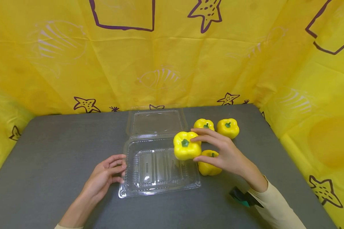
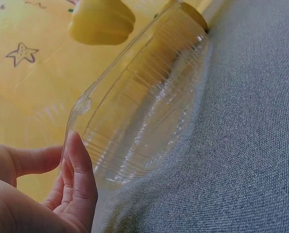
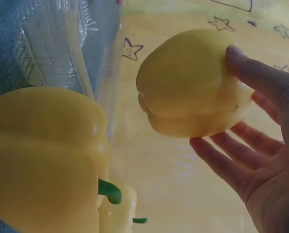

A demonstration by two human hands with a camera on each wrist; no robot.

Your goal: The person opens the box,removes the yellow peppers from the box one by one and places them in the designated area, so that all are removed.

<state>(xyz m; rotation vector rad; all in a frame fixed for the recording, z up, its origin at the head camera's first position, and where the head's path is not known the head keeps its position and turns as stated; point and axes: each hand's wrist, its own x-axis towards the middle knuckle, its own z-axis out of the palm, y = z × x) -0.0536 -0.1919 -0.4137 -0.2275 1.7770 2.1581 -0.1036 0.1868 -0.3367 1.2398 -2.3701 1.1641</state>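
Observation:
My right hand [image 1: 227,154] grips a yellow bell pepper [image 1: 186,150] between thumb and fingers, its green stem facing up. In the head view this pepper hangs over the right part of a clear plastic clamshell container [image 1: 160,187]; the right wrist view shows the pepper [image 3: 193,87] off the table. With thumb and fingertips, my left hand [image 1: 104,175] pinches the container's left rim, and the left wrist view shows the thumb and fingers [image 2: 79,170] at that edge. The container's lid [image 1: 156,122] lies folded back, away from me.
Three more yellow peppers stand on the grey table [image 1: 60,152]: one near pepper [image 1: 208,168] partly behind my right hand, one [image 1: 202,123] farther back and one [image 1: 228,128] at the right. Yellow printed cloth [image 1: 166,57] hangs behind the table and along its sides.

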